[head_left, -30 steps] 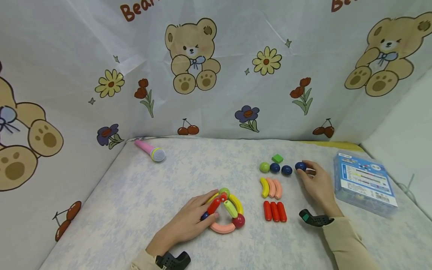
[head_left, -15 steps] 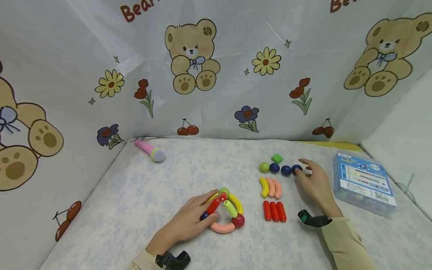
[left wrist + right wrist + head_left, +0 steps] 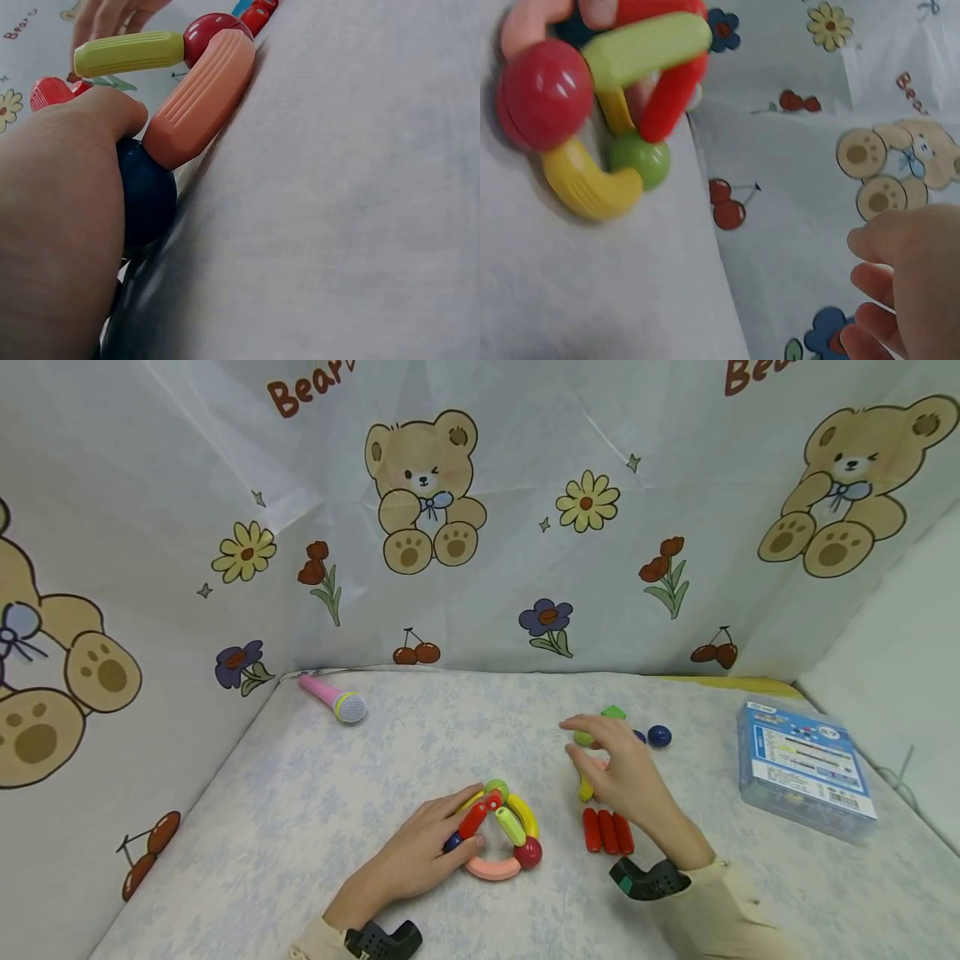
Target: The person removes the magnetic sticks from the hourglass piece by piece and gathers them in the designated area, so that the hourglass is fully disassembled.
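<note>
My left hand (image 3: 424, 843) holds the left side of a magnetic ball-and-rod model, thumb by its dark blue ball (image 3: 148, 195). The model's ring has a salmon curved rod (image 3: 492, 869), a red ball (image 3: 528, 852), a yellow curved rod (image 3: 524, 812) and a light green ball (image 3: 497, 790). A straight red rod (image 3: 473, 820) and a pale green rod (image 3: 511, 826) rise inward to a red rod end on top. My right hand (image 3: 626, 772), empty with fingers spread apart, hangs over the loose curved rods, partly hiding them and the row of balls.
Right of the model lie several red rods (image 3: 608, 832). Behind my right hand show a green block (image 3: 613, 712), a light green ball (image 3: 583, 737) and a blue ball (image 3: 660, 736). A clear box with a blue label (image 3: 807, 768) stands right; a pink microphone (image 3: 332, 697) lies back left.
My right hand set a blue ball down at the right end of the ball row, let go, and moved left toward the model. The left hand stays put.
</note>
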`<state>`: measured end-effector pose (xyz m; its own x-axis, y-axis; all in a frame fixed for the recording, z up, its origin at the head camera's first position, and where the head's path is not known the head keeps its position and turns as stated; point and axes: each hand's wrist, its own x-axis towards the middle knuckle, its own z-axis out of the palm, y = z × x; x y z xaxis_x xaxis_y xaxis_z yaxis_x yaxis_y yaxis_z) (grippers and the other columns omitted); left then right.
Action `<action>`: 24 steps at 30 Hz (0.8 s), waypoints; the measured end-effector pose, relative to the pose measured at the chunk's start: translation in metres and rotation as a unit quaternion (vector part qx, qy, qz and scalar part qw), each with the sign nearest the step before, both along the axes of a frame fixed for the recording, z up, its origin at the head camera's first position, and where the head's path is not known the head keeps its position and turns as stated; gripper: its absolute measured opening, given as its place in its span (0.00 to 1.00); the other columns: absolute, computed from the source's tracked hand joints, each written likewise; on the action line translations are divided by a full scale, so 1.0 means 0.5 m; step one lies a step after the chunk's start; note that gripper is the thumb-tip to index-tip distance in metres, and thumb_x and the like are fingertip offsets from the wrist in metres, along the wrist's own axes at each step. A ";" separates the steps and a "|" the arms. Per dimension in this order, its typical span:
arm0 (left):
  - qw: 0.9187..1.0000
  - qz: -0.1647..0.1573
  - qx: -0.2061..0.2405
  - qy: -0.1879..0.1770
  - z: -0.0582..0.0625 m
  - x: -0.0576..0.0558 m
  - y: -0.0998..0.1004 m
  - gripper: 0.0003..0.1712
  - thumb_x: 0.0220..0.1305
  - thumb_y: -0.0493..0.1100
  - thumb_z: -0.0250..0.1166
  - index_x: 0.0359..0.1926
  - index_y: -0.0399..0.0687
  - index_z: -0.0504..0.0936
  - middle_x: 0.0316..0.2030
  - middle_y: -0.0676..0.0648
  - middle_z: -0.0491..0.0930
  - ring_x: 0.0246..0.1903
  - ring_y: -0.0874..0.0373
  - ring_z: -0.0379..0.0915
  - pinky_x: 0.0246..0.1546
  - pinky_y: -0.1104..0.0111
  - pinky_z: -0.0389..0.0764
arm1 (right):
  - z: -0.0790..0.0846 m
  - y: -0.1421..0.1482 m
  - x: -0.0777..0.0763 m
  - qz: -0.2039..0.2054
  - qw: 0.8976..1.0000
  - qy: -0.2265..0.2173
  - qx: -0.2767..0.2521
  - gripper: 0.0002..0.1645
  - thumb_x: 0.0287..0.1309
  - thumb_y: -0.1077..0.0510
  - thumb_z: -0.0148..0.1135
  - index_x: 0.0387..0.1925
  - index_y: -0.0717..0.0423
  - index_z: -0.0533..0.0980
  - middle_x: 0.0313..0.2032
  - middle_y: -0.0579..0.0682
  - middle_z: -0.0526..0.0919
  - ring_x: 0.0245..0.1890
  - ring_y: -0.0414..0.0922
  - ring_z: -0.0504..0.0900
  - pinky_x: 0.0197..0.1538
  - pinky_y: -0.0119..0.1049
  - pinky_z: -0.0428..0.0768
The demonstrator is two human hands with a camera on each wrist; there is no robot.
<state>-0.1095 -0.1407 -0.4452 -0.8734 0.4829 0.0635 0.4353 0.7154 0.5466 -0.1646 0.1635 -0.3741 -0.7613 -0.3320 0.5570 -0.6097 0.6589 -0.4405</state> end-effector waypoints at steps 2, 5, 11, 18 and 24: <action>1.000 -0.004 0.002 0.003 0.000 0.000 -0.001 0.37 0.77 0.68 0.50 0.78 0.59 0.64 0.79 0.62 0.54 0.73 0.51 0.61 0.71 0.46 0.66 | -0.003 -0.031 0.017 0.037 0.999 -0.007 0.013 0.18 0.65 0.61 0.70 0.56 0.53 0.83 0.55 0.50 0.85 0.51 0.48 0.81 0.45 0.44 0.85; 1.000 -0.008 0.007 0.007 0.000 0.000 -0.003 0.36 0.77 0.67 0.50 0.78 0.60 0.64 0.79 0.61 0.55 0.73 0.50 0.61 0.71 0.45 0.66 | -0.011 -0.071 0.042 0.097 0.995 -0.029 0.017 0.17 0.67 0.55 0.69 0.56 0.49 0.83 0.54 0.45 0.86 0.50 0.44 0.81 0.44 0.37 0.85; 1.000 -0.017 0.016 0.014 0.001 0.001 -0.006 0.36 0.78 0.68 0.48 0.79 0.62 0.61 0.80 0.58 0.55 0.74 0.48 0.60 0.71 0.43 0.66 | -0.026 -0.120 0.077 0.176 0.983 -0.054 0.014 0.19 0.66 0.51 0.71 0.56 0.49 0.83 0.51 0.42 0.84 0.48 0.40 0.81 0.48 0.36 0.85; 0.999 -0.021 0.023 0.018 0.003 0.003 -0.006 0.36 0.77 0.69 0.48 0.79 0.62 0.63 0.79 0.56 0.56 0.74 0.47 0.60 0.71 0.42 0.65 | -0.036 -0.142 0.091 0.186 0.980 -0.040 0.061 0.18 0.65 0.54 0.72 0.55 0.49 0.82 0.54 0.43 0.81 0.54 0.40 0.79 0.54 0.37 0.83; 0.999 -0.023 0.019 0.019 0.003 0.003 -0.007 0.36 0.76 0.69 0.50 0.79 0.67 0.61 0.80 0.57 0.55 0.75 0.47 0.59 0.71 0.43 0.64 | -0.037 -0.144 0.096 0.201 0.977 -0.054 0.044 0.15 0.65 0.56 0.71 0.53 0.45 0.82 0.50 0.37 0.84 0.50 0.37 0.76 0.50 0.34 0.82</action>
<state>-0.1078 -0.1441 -0.4435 -0.8464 0.5197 0.1164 0.4893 0.6724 0.5554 -0.1167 0.0917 -0.3924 -0.6130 -0.6592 0.4356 -0.7795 0.4147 -0.4694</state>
